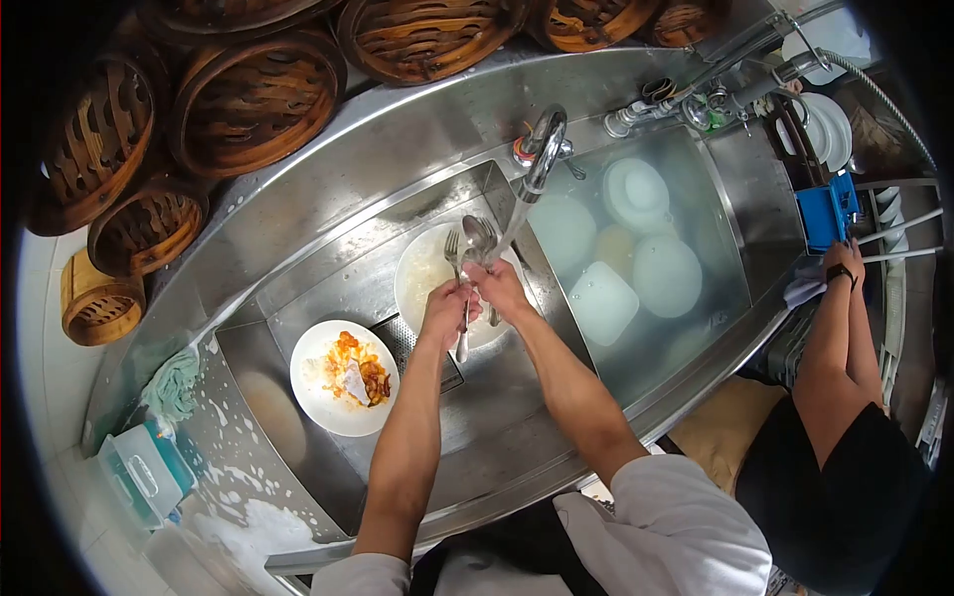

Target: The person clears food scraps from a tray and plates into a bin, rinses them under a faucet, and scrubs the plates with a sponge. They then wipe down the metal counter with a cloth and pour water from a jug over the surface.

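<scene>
The steel sink basin (487, 417) bears a food-smeared white plate (333, 422) and another round white dish (419, 273).

Arms (405, 447) extended; hands (449, 313) close together; fingers (475, 272) curled

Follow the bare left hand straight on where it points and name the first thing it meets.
The left hand would likely meet the right hand first, close beside it, then the shiny metal spoons just beyond; depth is unclear from this single view.

Sink (328, 243): metal, smooth, with soft shine
Faucet (542, 149): metal, glossy (it looks polished)
Steamer baskets (256, 104): wood, slats look rough
Plate (328, 415): smooth, glossy
Cutlery (479, 232): shiny metal
Rag (173, 385): matt cloth, wrinkled
</scene>
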Demonstrator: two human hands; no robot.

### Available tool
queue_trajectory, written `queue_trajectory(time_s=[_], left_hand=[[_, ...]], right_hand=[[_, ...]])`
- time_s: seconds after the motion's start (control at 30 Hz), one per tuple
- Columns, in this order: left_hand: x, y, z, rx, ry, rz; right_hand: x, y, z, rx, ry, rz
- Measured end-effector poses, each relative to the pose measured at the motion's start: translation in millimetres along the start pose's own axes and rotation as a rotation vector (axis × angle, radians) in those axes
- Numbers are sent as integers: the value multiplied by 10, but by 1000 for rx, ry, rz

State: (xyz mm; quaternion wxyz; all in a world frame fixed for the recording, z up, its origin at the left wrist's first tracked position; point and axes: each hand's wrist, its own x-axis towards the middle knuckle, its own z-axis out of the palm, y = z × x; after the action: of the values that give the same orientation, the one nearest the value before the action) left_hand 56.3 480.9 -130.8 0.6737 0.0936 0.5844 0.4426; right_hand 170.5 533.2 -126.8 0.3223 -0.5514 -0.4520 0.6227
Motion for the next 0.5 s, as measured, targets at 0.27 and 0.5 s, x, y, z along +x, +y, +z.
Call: queue_trajectory(time_s=[0.27, 0.5], left_hand=[[115, 49, -293, -47, -148, -66], [112, 6, -20, -116, -47, -31]], right_hand=[[-45, 23, -7, 158, 10, 165], [-172, 37, -50, -73, -33, 178]])
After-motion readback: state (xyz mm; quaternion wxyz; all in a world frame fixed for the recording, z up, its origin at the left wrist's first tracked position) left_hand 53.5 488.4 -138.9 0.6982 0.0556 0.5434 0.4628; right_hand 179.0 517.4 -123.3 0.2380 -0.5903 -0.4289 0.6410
